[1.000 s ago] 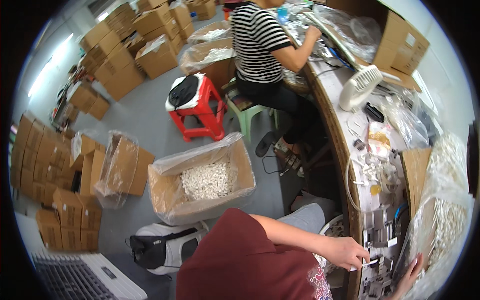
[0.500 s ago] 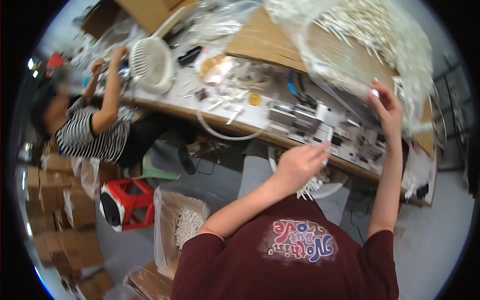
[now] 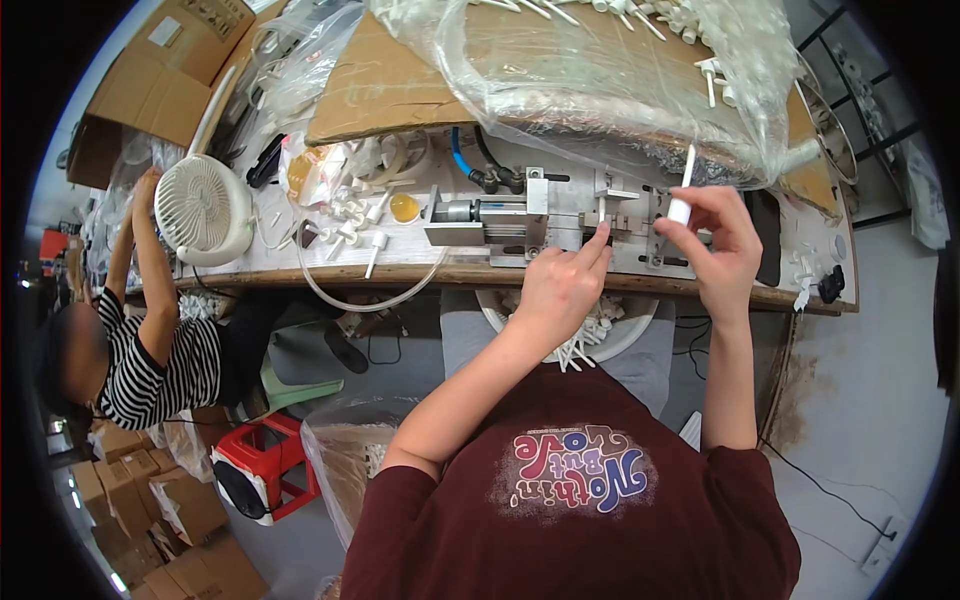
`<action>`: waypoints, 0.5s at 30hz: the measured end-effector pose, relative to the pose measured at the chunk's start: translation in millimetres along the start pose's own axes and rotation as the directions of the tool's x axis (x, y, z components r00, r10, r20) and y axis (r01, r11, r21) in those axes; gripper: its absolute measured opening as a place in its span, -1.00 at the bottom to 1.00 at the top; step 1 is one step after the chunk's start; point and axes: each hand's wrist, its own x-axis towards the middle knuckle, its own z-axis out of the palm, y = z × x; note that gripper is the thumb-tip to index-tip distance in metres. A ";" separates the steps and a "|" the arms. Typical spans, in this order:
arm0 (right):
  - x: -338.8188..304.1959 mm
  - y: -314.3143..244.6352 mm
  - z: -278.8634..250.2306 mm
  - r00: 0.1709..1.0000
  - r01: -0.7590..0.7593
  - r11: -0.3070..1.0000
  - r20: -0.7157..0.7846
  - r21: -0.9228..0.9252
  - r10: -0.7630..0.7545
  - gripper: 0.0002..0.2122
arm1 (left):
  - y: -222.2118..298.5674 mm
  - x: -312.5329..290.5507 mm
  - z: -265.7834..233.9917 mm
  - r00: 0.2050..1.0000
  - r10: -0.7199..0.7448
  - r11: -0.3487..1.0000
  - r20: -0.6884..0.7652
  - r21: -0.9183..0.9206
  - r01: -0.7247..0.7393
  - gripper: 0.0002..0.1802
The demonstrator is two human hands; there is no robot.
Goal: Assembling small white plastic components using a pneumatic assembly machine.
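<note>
My right hand (image 3: 718,250) is closed in a pinch on a white plastic nozzle (image 3: 680,208), its thin stem pointing up, above the right part of a metal bench fixture (image 3: 510,222). My left hand (image 3: 565,285) lies at the fixture's front, index and middle fingers stretched out. The index fingertip meets the middle of the fixture, close to the lower end of a slim white piece (image 3: 602,208) set in it. Part of the left thumb and the undersides of its fingers are hidden.
Plastic sheeting over cardboard (image 3: 400,95) holds more white nozzles behind the fixture. Loose white pieces (image 3: 345,215), a yellow round thing (image 3: 404,207) and a white fan (image 3: 203,210) stand left. A basin of white parts (image 3: 590,335) sits at my lap. Another person (image 3: 165,340) works at far left.
My view has turned to the right, so the bench appears more level. My right hand has come down from the plastic bag to the fixture with the nozzle; my left fingers reach the fixture's middle.
</note>
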 end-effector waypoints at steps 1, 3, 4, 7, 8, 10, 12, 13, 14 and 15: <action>-4.6 -0.8 0.4 0.999 -0.048 0.998 -0.007 0.041 0.048 -0.73 | -0.7 2.0 -0.5 1.000 -0.005 1.000 0.023 -0.009 0.005 -0.71; -13.6 -2.1 1.3 0.990 -0.142 0.983 -0.009 0.120 0.144 -0.73 | -1.3 2.8 -2.5 0.999 -0.031 0.998 0.038 -0.053 0.033 -0.71; -17.4 -1.5 2.0 0.988 -0.152 0.979 0.002 0.134 0.153 -0.72 | -1.3 3.1 -3.9 0.998 -0.044 0.996 0.047 -0.074 0.048 -0.71; -28.5 -0.7 4.1 0.986 -0.166 0.981 0.040 0.104 0.162 -0.74 | 0.4 5.2 -6.2 0.995 -0.066 0.994 0.069 -0.078 0.071 -0.72; -32.6 -1.1 4.3 0.991 -0.119 0.993 0.059 0.003 0.119 -0.74 | 0.3 5.2 -6.7 0.994 -0.072 0.994 0.077 -0.073 0.078 -0.72; -36.4 -6.9 3.7 0.993 -0.010 0.988 0.115 -0.157 0.028 -0.73 | 0.4 6.2 -7.0 0.994 -0.071 0.995 0.085 -0.065 0.077 -0.72; -45.0 -1.4 8.9 0.994 0.031 0.982 0.104 -0.184 -0.012 -0.72 | 1.4 7.9 -7.4 0.993 -0.074 0.995 0.093 -0.062 0.080 -0.72; -48.6 1.7 10.0 0.993 0.058 0.976 0.115 -0.212 -0.034 -0.71 | 1.8 8.4 -8.2 0.992 -0.079 0.994 0.096 -0.061 0.085 -0.72; -51.0 4.2 10.6 0.990 0.087 0.967 0.129 -0.240 -0.057 -0.71 | 2.1 8.7 -8.1 0.992 -0.086 0.994 0.097 -0.063 0.092 -0.71; -52.6 5.4 11.1 0.987 0.114 0.963 0.139 -0.243 -0.082 -0.72 | 1.9 8.5 -8.1 0.992 -0.088 0.993 0.089 -0.071 0.094 -0.71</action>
